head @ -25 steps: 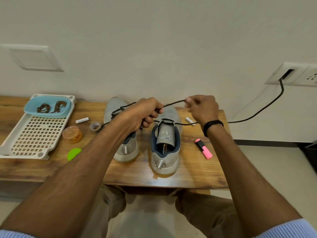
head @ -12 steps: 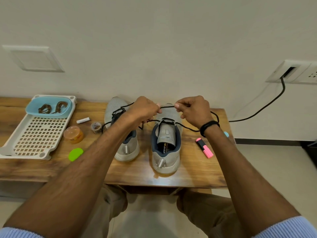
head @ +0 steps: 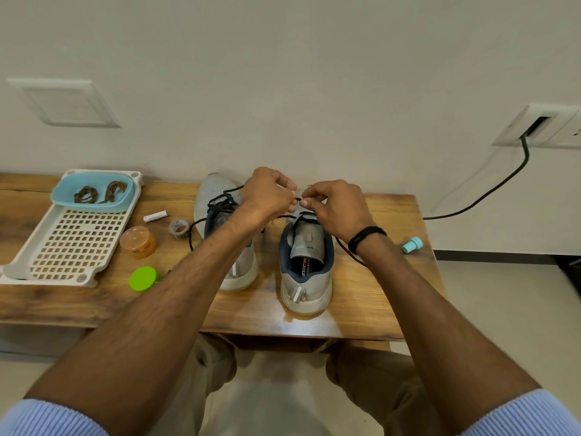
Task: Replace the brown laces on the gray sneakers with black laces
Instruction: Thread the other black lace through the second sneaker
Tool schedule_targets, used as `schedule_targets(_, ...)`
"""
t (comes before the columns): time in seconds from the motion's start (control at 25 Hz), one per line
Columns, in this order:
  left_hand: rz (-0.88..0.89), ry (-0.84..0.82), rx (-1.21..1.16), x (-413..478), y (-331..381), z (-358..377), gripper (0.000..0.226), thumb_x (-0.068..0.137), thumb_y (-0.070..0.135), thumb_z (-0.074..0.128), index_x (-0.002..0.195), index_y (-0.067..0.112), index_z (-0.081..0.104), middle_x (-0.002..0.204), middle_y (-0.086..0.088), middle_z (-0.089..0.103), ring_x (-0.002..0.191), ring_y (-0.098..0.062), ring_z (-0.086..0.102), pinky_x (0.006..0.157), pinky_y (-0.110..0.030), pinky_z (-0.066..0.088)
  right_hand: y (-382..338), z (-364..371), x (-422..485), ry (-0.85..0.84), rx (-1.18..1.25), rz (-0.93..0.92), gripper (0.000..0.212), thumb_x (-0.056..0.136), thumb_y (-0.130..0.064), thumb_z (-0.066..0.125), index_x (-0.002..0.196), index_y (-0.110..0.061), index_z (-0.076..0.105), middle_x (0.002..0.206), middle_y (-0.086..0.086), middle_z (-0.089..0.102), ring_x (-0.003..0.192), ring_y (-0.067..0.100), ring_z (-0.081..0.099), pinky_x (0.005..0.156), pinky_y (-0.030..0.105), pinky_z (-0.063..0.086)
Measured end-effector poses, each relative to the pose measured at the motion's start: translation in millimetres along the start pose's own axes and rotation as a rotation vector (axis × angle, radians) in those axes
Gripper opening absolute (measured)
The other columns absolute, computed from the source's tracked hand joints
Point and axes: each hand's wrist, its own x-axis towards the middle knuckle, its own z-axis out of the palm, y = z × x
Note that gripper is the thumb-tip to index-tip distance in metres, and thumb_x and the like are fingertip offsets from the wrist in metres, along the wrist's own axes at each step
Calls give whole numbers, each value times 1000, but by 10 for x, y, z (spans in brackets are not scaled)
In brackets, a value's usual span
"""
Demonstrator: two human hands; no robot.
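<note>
On the desk (head: 371, 297), the right sneaker (head: 306, 278) stands heel toward the person. Just above its tongue the left hand (head: 267, 196) and right hand (head: 336, 206) both pinch the thin black lace (head: 345, 248), fingers (head: 287, 196) clamped, tips almost meeting. Should a pinch slip, the limp end could slide back out of an eyelet. Slack trails down the sneaker's right side. The left sneaker (head: 213, 196) already shows black lacing. Far left of it lie coiled brown laces (head: 94, 195).
</note>
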Motion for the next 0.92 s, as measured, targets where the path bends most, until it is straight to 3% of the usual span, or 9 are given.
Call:
schedule_targets(0.28, 58, 24, 10, 34, -14, 4, 27, 89, 18, 72, 111, 10, 60, 79, -7, 73, 69, -12, 72, 72, -30, 60, -34, 60, 1, 5, 152, 10, 15, 89, -29, 70, 103, -25, 72, 92, -9, 72, 85, 3, 63, 72, 14, 47)
schedule_targets(0.48, 79, 31, 6, 55, -25, 9, 26, 89, 19, 73, 110, 11, 59, 76, -5, 74, 74, -12, 73, 84, -38, 59, -3, 72, 13, 57, 244, 30, 11, 88, -28, 72, 97, -23, 74, 84, -13, 70, 78, 6, 69, 74, 30, 58)
schedule_targets(0.6, 92, 40, -19, 54, -25, 11, 29, 89, 18, 73, 113, 9, 58, 78, -5, 74, 72, -12, 73, 83, -38, 59, 6, 65, 16, 73, 290, 45, 11, 89, -30, 70, 96, -23, 75, 84, -9, 73, 67, 3, 69, 62, 18, 55)
schedule_targets(0.68, 93, 32, -14, 58, -39, 15, 31, 90, 21, 72, 115, 9, 57, 81, -4, 74, 72, -12, 73, 82, -37, 60, 17, 75, 32, 86, 301, 84, 12, 89, -31, 71, 93, -21, 75, 82, -7, 73, 68, 4, 70, 62, 18, 54)
schedule_targets(0.8, 56, -16, 209, 75, -71, -7, 33, 88, 37, 72, 106, 9, 66, 90, -5, 73, 85, -17, 72, 84, -39, 59, 91, 114, 58, 96, 197, 151, 11, 88, -30, 71, 90, -20, 75, 83, -7, 72, 79, 10, 69, 71, 28, 56)
schedule_targets(0.92, -26, -217, 522, 29, -128, 30, 44, 84, 47, 73, 96, 5, 74, 93, -9, 73, 86, -22, 69, 81, -39, 57, 206, 186, 27, -29, 9, 206, 13, 88, -30, 69, 93, -22, 77, 90, -4, 74, 84, 11, 66, 68, 24, 48)
